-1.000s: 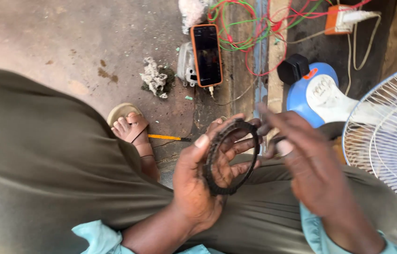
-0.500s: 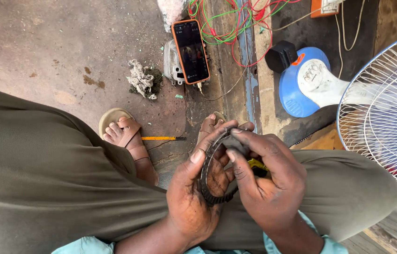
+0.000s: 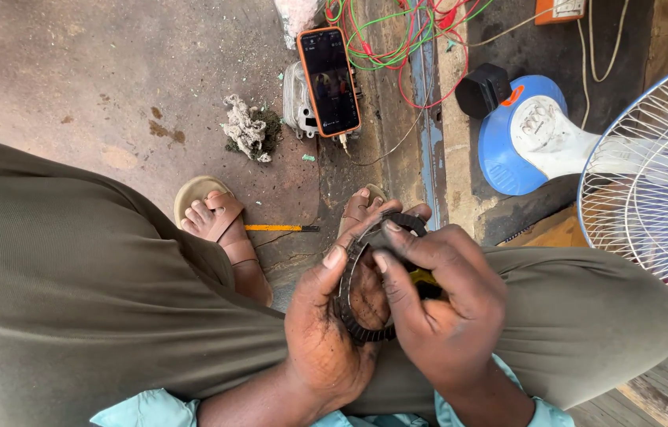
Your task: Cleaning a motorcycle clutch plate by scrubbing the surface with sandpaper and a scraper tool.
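Right hand [image 3: 445,316] has closed in from frame right, both hands now clamped on toothed black ring [image 3: 362,304] with left hand [image 3: 322,340], lower centre.

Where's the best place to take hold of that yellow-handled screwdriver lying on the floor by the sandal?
Grip the yellow handle from above, probably; the screwdriver lies flat on the concrete floor, handle toward the sandalled foot, thin dark tip pointing away, open floor alongside.
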